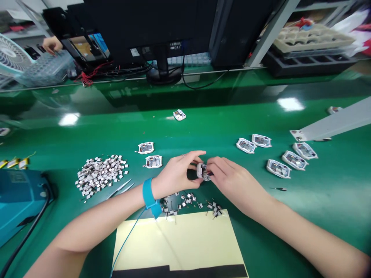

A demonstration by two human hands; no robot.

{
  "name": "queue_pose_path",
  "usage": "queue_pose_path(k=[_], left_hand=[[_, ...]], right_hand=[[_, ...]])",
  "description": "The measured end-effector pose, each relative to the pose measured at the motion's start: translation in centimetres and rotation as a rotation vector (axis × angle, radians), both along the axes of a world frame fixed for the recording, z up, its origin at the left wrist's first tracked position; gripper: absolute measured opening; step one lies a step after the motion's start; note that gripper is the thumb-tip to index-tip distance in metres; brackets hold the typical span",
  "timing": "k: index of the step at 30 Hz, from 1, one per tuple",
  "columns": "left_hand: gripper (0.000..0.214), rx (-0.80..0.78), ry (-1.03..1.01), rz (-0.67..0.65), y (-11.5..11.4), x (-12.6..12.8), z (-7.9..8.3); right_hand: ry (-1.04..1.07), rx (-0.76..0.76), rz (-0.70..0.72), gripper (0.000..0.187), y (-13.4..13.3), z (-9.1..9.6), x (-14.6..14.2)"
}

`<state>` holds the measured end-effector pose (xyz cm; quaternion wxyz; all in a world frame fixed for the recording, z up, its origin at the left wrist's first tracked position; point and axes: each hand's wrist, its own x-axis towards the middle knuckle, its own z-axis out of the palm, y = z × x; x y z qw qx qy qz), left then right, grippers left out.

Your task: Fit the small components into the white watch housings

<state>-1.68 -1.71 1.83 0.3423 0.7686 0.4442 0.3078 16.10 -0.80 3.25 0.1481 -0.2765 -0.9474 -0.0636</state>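
My left hand (181, 170), with a blue wrist strap (148, 195) behind it, is closed around a small white watch-like casing (200, 171) tilted up on its side. Against the open face of that casing, the fingers of my right hand (224, 172) are pinched together. Something dark shows at those fingertips, too small and covered to name. Below both hands lie scattered small metal parts with leads (188, 199). Two similar white casings with exposed circuit boards, one of them a nearer casing (154, 161), rest left of my left hand.
A pile of small silvery parts (100, 173) and tweezers (119, 189) lie left. Several open casings (278, 168) sit right, under a grey metal arm (336, 119). Yellow sheet (179, 243) lies in front. A monitor (150, 27) stands behind; another person's hand (52, 44) shows far left.
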Motion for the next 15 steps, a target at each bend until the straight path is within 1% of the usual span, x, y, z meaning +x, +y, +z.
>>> queue_pose_path(k=[3,9,12,15], left_hand=[[0.056,0.006,-0.090,0.025,-0.4,-0.3,0.8],[0.050,0.054,-0.190,0.089,-1.3,-0.5,1.5],[0.049,0.061,-0.209,0.095,-1.7,-0.5,1.7],[0.053,0.042,-0.224,0.073,-1.9,-0.6,2.1]], right_hand=[[0.040,-0.009,-0.015,0.018,-0.1,1.0,-0.3],[0.148,-0.011,-0.056,0.017,-0.4,1.8,-0.7],[0.155,-0.015,-0.024,0.017,-0.5,2.7,-0.8],[0.113,0.029,0.012,0.020,-0.7,4.0,-0.9]])
